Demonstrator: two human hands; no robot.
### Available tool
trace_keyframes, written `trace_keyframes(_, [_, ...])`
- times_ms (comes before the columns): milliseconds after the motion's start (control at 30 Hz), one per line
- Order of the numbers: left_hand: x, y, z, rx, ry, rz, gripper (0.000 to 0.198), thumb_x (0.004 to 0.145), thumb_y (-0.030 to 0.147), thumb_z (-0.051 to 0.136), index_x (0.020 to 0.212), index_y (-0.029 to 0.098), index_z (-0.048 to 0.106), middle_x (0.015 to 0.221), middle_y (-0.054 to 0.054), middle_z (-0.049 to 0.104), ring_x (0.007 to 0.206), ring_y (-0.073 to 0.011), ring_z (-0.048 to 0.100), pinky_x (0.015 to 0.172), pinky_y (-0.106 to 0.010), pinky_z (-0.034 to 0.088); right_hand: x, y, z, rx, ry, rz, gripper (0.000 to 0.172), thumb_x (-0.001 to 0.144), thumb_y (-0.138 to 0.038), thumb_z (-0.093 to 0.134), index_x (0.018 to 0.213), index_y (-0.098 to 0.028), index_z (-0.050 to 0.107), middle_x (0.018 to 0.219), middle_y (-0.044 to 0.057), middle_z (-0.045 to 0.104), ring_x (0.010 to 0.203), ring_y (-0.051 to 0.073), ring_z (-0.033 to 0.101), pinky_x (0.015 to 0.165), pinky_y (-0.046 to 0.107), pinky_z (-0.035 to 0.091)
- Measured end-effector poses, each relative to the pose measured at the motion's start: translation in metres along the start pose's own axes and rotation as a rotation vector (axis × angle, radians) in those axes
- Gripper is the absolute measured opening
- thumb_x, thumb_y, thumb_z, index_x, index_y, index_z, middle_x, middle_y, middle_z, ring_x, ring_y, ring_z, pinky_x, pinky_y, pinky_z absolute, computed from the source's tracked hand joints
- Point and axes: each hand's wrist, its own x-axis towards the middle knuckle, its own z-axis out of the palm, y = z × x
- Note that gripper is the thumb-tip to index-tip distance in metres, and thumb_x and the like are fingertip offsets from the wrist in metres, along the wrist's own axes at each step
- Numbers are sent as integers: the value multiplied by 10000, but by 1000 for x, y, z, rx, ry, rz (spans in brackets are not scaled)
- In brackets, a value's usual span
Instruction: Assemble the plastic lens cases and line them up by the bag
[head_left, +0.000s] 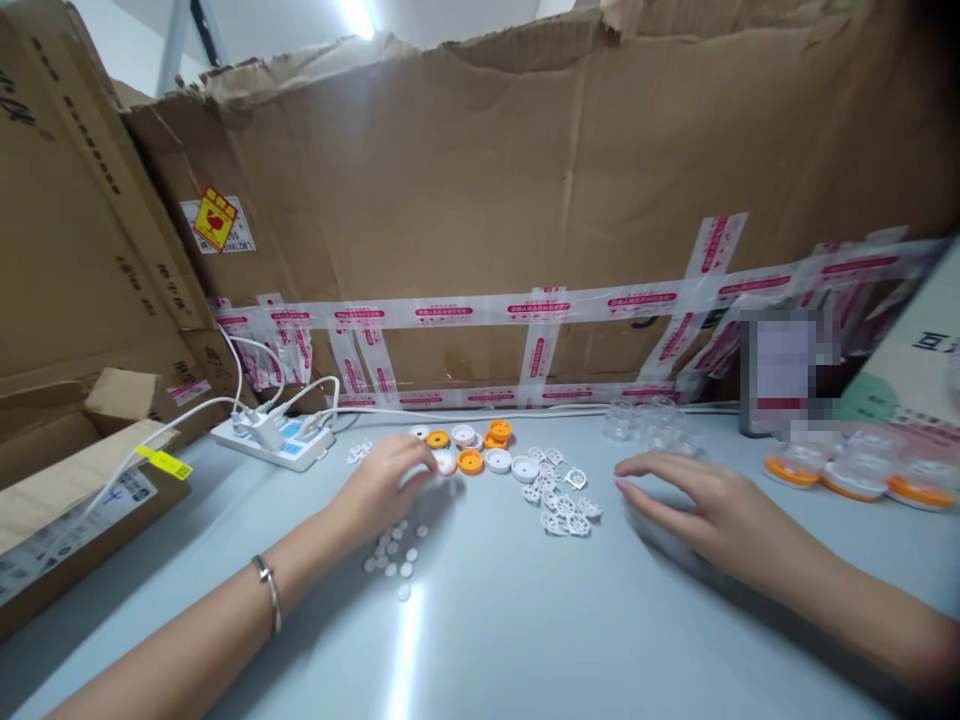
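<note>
My left hand (pixel 386 485) has its fingers and thumb drawn together at the near-left rim of a white round cap (pixel 446 462) with some orange in it. Beside that cap lie more caps, among them an orange cap (pixel 470 462) and a white cap (pixel 497 460). Small white discs (pixel 391 548) are scattered below my left wrist. My right hand (pixel 697 500) hovers over the table, thumb and fingers apart with nothing between them. To its left is a loose pile of white spoked plastic pieces (pixel 564 508).
Clear plastic domes (pixel 652 428) stand at the back, and orange-and-white bases with clear covers (pixel 855 470) sit at far right. A power strip (pixel 274 440) with cables lies at back left beside a carton (pixel 90 500). A cardboard wall (pixel 450 200) closes off the back.
</note>
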Motion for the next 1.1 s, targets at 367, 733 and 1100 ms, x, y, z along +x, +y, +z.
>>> trace_keyframes(367, [-4, 33, 0, -150, -204, 240, 142, 859, 154, 494, 883, 196, 628, 885, -34, 661, 863, -151, 592, 806, -265, 423, -6, -12, 9, 75, -55, -94, 242, 843, -350, 442, 879, -229, 648, 912, 55, 704, 842, 233, 657, 739, 374, 530])
trace_keyframes(733, [-8, -70, -18, 267, -117, -392, 121, 670, 60, 509, 668, 149, 591, 682, -73, 587, 670, -226, 582, 614, -297, 418, -9, -17, 14, 198, -106, -69, 225, 849, -349, 453, 875, -230, 642, 902, 64, 699, 828, 230, 653, 738, 367, 529])
trace_keyframes(1100, [-4, 40, -7, -51, -270, -75, 97, 755, 116, 559, 745, 175, 636, 729, -11, 636, 662, -140, 587, 622, -214, 450, 10, -72, 33, 312, -278, -172, 277, 770, -279, 602, 1034, -199, 596, 1020, 84, 654, 985, 235, 582, 844, 376, 474])
